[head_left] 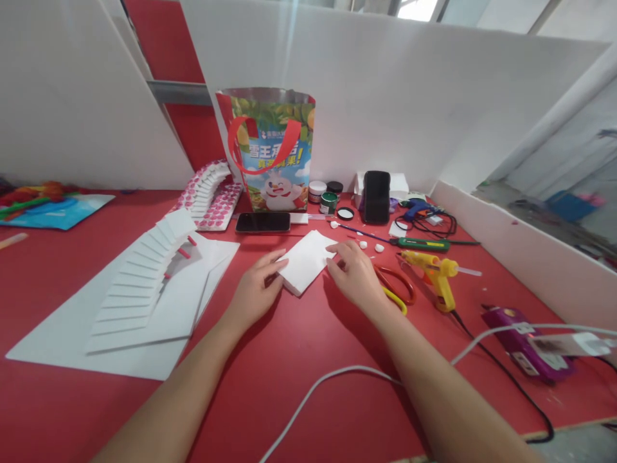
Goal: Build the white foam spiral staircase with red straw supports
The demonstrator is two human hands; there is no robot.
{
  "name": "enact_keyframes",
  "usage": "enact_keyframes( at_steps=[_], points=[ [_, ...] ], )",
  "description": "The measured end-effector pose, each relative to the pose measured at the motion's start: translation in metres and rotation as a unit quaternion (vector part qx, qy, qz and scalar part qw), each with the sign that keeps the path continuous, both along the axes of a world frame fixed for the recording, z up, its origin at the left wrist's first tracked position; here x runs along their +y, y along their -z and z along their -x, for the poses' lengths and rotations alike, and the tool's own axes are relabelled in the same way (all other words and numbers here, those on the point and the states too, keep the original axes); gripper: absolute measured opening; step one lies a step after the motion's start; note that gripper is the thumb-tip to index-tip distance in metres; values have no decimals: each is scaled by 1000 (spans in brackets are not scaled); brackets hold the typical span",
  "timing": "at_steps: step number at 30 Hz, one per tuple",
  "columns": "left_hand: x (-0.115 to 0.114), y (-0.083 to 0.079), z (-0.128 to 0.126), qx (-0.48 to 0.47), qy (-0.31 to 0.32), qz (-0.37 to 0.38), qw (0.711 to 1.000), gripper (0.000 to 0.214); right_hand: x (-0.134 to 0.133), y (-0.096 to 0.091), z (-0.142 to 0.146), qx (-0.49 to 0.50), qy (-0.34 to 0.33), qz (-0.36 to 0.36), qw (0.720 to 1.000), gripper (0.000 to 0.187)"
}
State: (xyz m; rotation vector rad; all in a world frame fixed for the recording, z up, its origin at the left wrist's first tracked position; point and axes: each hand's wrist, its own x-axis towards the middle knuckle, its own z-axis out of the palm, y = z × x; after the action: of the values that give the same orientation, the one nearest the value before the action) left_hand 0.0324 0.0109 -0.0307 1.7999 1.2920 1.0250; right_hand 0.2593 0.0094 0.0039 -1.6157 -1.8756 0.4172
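A small white rectangular block [306, 262], perhaps foam board or stacked sheets, lies at an angle on the red table between my hands. My left hand [261, 288] grips its left edge, thumb and fingers at the corner. At the opposite side, my right hand [354, 273] has thumb and fingertips closed on the right edge. Left of them stands a curved white stepped model [137, 276], like a staircase, on white boards [58, 341]. Scissors [398, 289] with red and yellow handles lie beside my right hand, partly hidden by it.
A yellow glue gun [436, 273], green-handled tool [423, 244] and purple power strip [525, 344] lie right. A white cable [337, 371] crosses in front. Behind are a phone [263, 222], colourful bag [277, 154], paint jars [328, 202], another upright phone [376, 196] and white wall panels.
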Motion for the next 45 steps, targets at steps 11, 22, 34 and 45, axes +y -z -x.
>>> enact_keyframes(
  at_steps=[11, 22, 34, 45],
  points=[
    [1, -2, 3, 11, 23, 6, 1000, 50, 2, 8, 0, -16, -48, -15, 999, 24],
    [-3, -11, 1, -135, -100, 1, 986, 28, 1, 4, 1, 7, -16, -57, 998, 35],
    [11, -31, 5, -557, -141, -18, 818, 5, -4, -7, 8, 195, -31, -9, 980, 83],
    [-10, -41, -12, -603, -101, 213, 762, 11, -9, -23, 9, 515, -94, 157, 838, 50]
  ],
)
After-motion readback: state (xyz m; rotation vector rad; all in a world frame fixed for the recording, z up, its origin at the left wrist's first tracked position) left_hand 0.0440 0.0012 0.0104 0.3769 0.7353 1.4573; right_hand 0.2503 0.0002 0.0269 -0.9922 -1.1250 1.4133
